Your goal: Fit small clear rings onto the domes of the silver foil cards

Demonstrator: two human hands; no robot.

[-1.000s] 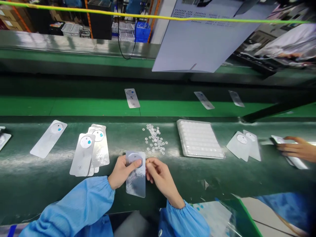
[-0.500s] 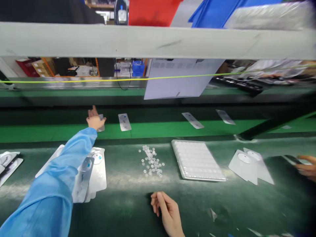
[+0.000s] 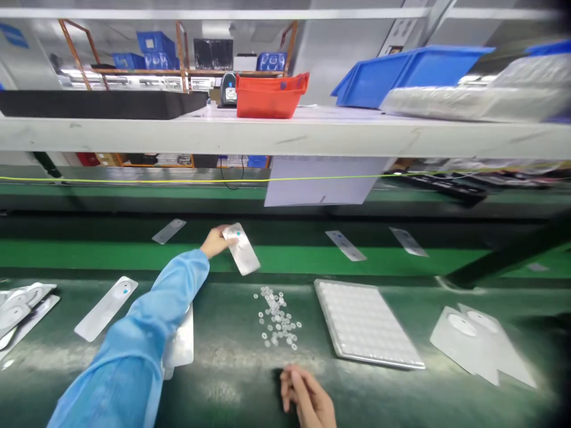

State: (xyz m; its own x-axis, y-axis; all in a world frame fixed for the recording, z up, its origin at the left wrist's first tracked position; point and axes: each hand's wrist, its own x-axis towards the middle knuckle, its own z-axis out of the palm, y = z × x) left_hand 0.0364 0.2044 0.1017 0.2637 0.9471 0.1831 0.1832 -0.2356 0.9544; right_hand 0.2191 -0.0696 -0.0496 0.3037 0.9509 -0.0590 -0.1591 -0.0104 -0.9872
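My left hand (image 3: 216,242), in a blue sleeve, grips a thin silvery rectangular plate (image 3: 244,252) with a round mark and a blue dot near its top. The plate is tilted over the green strip beyond the table. My right hand (image 3: 307,397) rests low in the middle with its fingers curled and thumb against them; anything inside is hidden. Small whitish rings (image 3: 277,315) lie scattered just beyond it. Under my left forearm is a stack of similar plates (image 3: 182,342), partly covered. One more plate (image 3: 107,308) lies left of the sleeve.
A white tray with a grid of pockets (image 3: 372,324) lies right of the rings. Pale plates (image 3: 482,342) overlap farther right, and others (image 3: 24,309) pile at far left. Single plates (image 3: 345,245) lie on the green strip. A dark post (image 3: 491,255) and a shelf (image 3: 267,137) stand beyond.
My left hand has moved right from the plate at left and taken hold of another plate. My view has tilted up. The co-worker's hand at right has left the view.
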